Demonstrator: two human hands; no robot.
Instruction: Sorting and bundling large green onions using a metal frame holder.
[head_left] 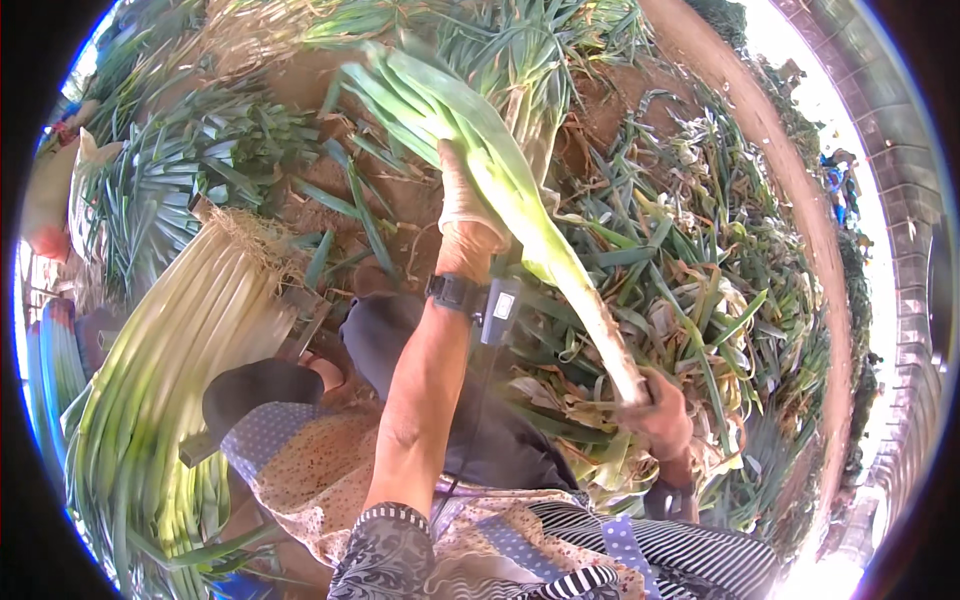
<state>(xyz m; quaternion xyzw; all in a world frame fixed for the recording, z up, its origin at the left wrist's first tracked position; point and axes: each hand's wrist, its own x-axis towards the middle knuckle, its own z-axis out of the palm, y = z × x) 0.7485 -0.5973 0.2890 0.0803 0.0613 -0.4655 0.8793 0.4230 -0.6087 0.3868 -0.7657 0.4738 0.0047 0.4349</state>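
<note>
A long leek (575,285) slants across my front, its green leaves up at the far left and its pale root end down to the right. My left hand (467,205), in what looks like a beige glove or wrap, is closed around the leek below the leaves. My right hand (662,415) is closed at the root end, slightly blurred. A dark band (455,292) circles my left wrist, with a small grey device (500,310) beside it.
On the left, a big bundle of trimmed leeks (180,340) lies with roots facing away. More leek bundles (215,150) stand behind it. A heap of stripped leaves (670,260) covers the ground on the right, by a dirt strip (790,170). Another person (50,205) is partly visible far left.
</note>
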